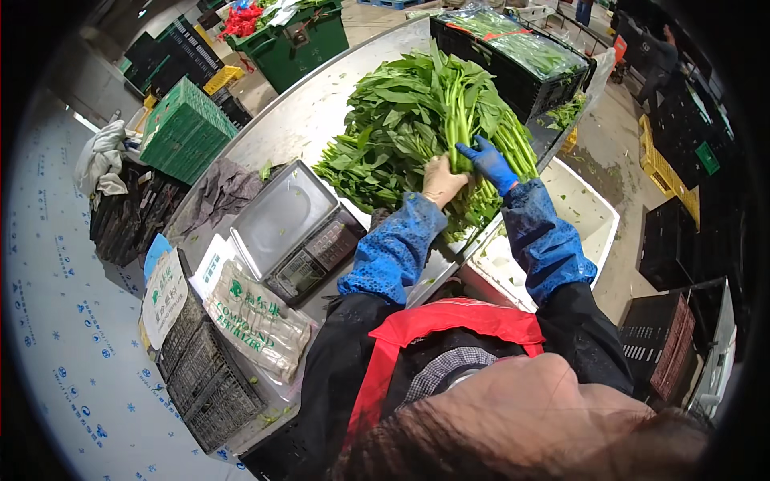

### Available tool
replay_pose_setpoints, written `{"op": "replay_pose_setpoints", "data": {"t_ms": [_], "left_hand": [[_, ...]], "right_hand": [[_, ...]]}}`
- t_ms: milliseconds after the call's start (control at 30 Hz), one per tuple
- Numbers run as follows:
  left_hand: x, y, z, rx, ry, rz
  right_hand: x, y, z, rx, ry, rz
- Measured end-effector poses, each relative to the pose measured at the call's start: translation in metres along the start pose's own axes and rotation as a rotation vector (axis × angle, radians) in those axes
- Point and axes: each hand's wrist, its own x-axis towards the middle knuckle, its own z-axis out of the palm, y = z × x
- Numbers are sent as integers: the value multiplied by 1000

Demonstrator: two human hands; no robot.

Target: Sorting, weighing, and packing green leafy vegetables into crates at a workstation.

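A large heap of leafy green vegetables (385, 114) with long pale stems lies on a metal table (301, 102). My left hand (444, 181), in a pale glove, is closed around the lower stems of an upright bunch of greens (458, 114). Beside it, my right hand (492, 165) wears a blue glove. Its fingers lie spread across the same stems, but whether they grip is unclear. More stems (516, 144) fan out just right of the blue glove. Loose stem ends (481, 201) show below both hands.
A digital scale (289, 228) and printed fertilizer bags (255, 318) sit at left. Beyond the heap stands a black crate (499, 72) of wrapped greens. White foam boxes (580, 210) are at right, a green bin (295, 45) behind. Another person (659, 66) is at far right.
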Motion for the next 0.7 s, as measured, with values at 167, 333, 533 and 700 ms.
{"op": "replay_pose_setpoints", "data": {"t_ms": [167, 333, 533, 700], "left_hand": [[-13, 17, 16, 76, 9, 175], [-25, 31, 25, 273, -113, 256], [-28, 10, 19, 109, 68, 397], [-21, -1, -4, -122, 43, 293]], "right_hand": [[16, 1, -3, 135, -130, 146], [19, 10, 0, 117, -81, 137], [38, 56, 5, 243, 48, 110], [39, 75, -27, 644, -72, 227]]}}
